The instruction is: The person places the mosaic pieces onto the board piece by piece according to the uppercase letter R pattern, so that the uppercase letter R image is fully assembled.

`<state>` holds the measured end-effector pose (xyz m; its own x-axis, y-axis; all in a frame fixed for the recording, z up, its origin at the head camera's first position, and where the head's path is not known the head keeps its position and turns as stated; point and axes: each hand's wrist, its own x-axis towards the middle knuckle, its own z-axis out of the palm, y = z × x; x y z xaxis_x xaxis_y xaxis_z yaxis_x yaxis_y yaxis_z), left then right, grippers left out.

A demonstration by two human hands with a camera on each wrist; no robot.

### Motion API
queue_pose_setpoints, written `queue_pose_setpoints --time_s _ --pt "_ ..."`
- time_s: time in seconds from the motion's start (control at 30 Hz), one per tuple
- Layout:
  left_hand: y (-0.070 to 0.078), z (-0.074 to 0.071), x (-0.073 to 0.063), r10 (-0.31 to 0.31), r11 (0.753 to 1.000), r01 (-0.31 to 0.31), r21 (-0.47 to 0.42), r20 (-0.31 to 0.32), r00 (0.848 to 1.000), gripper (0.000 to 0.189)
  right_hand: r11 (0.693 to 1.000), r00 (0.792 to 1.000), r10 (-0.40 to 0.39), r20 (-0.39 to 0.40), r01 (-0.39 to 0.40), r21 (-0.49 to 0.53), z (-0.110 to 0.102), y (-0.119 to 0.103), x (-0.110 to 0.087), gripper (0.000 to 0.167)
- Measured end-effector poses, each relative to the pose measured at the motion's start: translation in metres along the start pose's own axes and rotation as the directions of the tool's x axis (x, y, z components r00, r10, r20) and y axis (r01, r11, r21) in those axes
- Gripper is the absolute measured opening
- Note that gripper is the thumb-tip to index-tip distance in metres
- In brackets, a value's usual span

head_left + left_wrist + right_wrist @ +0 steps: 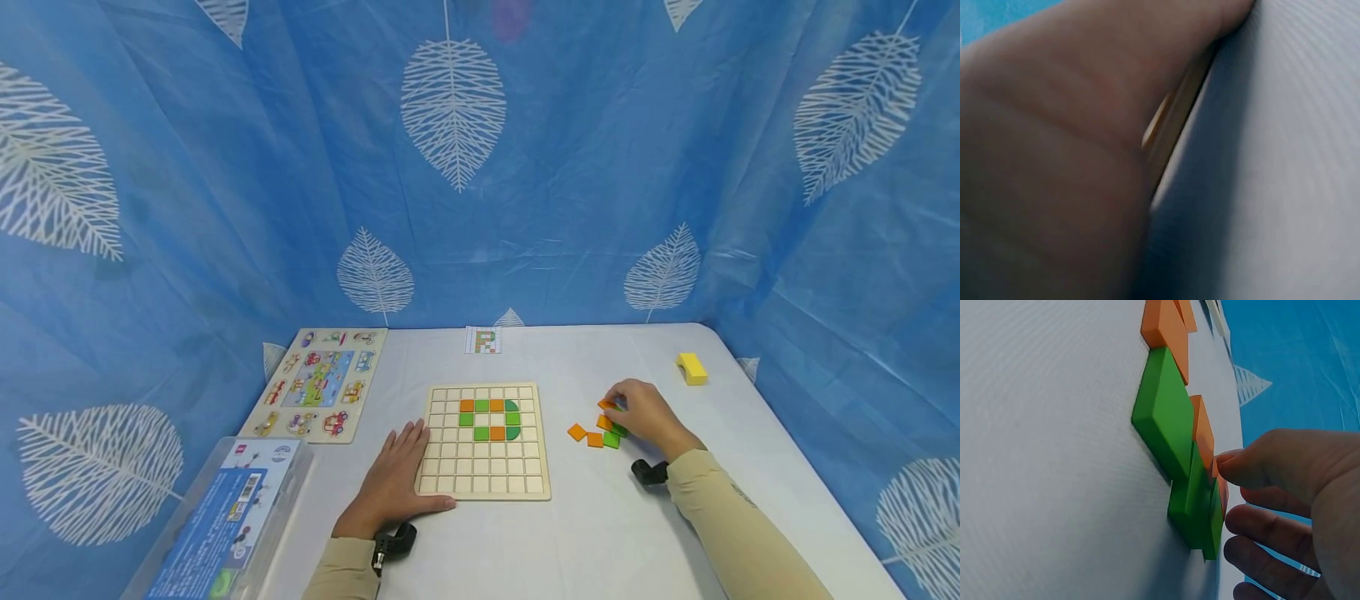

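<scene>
In the head view, a wooden grid board (454,485) holds orange and green square tiles and two rounded green pieces in its upper right part. My left hand (395,481) lies at its left edge, fingers extended and thumb by the front corner; in the left wrist view this hand (1066,137) hides most of the board's edge (1175,128). To the right of the board, my right hand (643,414) pinches an orange tile (606,404) at the far end of a loose group. Nearer lie a green tile (1163,415) and an orange tile (1163,328).
A small card (482,340) with a coloured R pattern lies behind the board. At left are a vehicle picture puzzle (258,423) and a clear plastic box (225,533). One yellow arch block (692,368) stands at the far right. Blue leaf-patterned curtains (555,208) surround the white table.
</scene>
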<state>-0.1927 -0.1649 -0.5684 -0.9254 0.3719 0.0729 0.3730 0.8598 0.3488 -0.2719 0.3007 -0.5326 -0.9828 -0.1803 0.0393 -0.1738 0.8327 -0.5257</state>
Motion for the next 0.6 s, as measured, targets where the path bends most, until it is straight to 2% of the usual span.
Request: queue_pose_setpoints --time_s 0.6 --pt "-0.0006 0.0016 0.0016 -0.008 1.000 0.008 0.005 0.002 1.000 0.135 1.000 1.000 -0.003 -0.014 0.003 -0.009 0.0017 0.0027 0.0012 0.012"
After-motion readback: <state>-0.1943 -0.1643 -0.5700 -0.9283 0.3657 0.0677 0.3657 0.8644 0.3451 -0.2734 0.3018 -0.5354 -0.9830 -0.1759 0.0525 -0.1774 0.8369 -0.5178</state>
